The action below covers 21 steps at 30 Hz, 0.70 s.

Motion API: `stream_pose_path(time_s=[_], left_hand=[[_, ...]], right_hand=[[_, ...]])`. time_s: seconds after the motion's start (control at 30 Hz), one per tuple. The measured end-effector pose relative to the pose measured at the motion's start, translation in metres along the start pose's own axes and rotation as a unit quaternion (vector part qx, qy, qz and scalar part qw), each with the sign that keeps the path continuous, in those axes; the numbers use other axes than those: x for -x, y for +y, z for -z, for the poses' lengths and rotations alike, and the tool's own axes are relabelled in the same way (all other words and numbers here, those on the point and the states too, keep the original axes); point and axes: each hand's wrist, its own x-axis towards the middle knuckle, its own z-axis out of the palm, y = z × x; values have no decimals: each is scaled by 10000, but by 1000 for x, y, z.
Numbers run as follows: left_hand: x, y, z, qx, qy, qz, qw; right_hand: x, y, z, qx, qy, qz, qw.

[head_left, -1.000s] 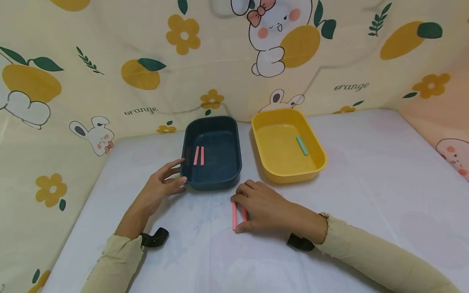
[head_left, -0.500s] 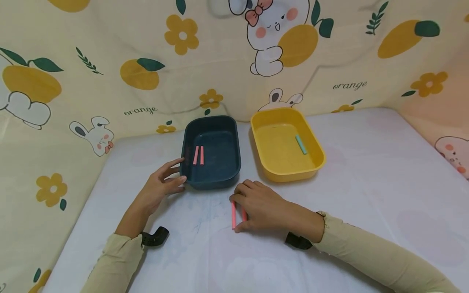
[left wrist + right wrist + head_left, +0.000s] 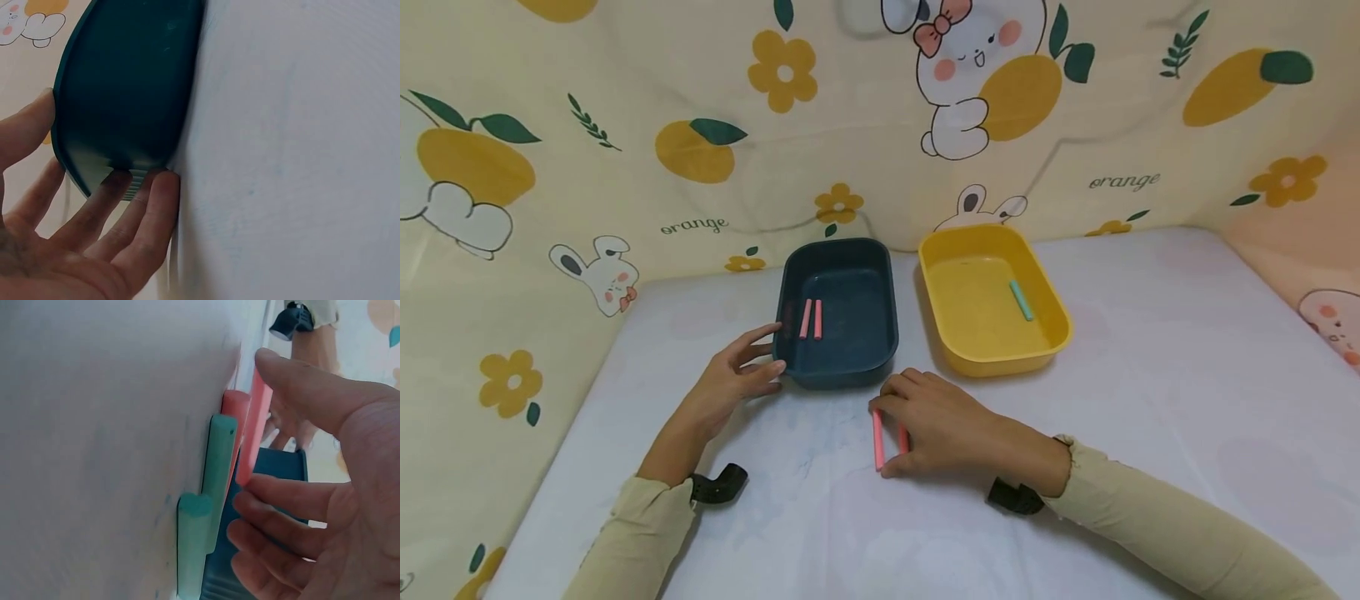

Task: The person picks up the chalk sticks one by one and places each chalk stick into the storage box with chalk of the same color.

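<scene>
My right hand pinches a pink chalk stick lengthwise, thumb at one end and index fingertip at the other, close over the white tabletop. Beside it a second pink chalk stick lies partly under the hand. Two green chalk sticks, a longer-looking one and a nearer one, show in the right wrist view; the hand hides them from the head view. My left hand rests with spread fingers against the left side of the dark blue tray, its thumb at the rim.
Inside the dark blue tray lie two pink chalk sticks. To its right stands a yellow tray holding one green chalk stick. A patterned curtain rises behind the table.
The pinched pink chalk has shifted very slightly left, away from the pink stick beside it. The left hand stays against the tray. The head view has shifted a little.
</scene>
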Motion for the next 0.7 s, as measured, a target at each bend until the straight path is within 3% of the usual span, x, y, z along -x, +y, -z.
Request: stream_pose_path(time_s=[0.7], left_hand=[[3, 2, 0, 82, -1, 15, 10000]], right_hand=[[-1, 1, 9, -242, 60, -179, 9995]])
